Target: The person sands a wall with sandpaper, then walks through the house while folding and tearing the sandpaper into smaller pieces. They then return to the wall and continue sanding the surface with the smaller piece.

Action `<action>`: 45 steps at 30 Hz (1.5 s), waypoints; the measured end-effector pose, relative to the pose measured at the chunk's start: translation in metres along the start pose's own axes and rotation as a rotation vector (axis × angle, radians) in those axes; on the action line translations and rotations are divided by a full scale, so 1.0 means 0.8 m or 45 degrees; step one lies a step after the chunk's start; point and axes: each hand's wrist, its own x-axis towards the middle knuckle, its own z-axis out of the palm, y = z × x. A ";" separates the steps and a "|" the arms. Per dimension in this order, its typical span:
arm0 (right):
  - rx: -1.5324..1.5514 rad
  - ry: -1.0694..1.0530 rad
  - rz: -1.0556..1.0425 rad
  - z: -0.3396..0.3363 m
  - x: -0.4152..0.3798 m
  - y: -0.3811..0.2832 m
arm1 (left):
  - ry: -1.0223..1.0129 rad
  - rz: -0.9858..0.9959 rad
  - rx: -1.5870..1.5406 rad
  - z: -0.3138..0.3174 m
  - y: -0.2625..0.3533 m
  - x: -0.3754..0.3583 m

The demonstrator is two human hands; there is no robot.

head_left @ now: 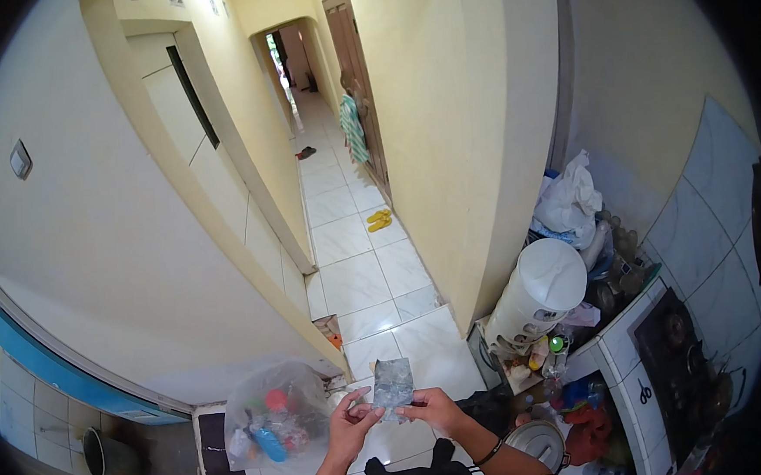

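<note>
A grey, crinkled, mottled sheet (394, 380), possibly a flattened foil packet, is held out in front of my body above the white tiled floor. My left hand (350, 424) pinches its lower left corner between thumb and fingers, with the forefinger raised. On the opposite side, my right hand (436, 411) grips the lower right edge, thumb on top and fingers behind. Both hands are close together, and the sheet stands upright between them. A dark band circles my right wrist. Whatever lies behind the sheet is hidden.
To the left sits a clear plastic bag (255, 397) of colourful plastic items. A black bag (489, 409) and a lidded pot (534, 444) are at right, below a tall white container (545, 284) and a stove (669, 333). Yellow slippers (379, 220) lie in the hallway.
</note>
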 end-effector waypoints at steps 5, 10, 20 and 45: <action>0.041 -0.051 0.005 -0.035 -0.006 0.000 | -0.004 0.021 -0.045 0.028 -0.016 0.007; -0.009 -0.065 0.015 -0.056 -0.007 0.008 | 0.038 -0.035 0.004 0.049 -0.017 0.002; -0.024 -0.105 0.030 -0.065 -0.011 0.002 | 0.052 -0.036 -0.064 0.066 -0.021 -0.002; -0.035 0.170 0.081 -0.112 -0.064 -0.034 | -0.100 -0.203 -0.084 0.123 -0.045 0.022</action>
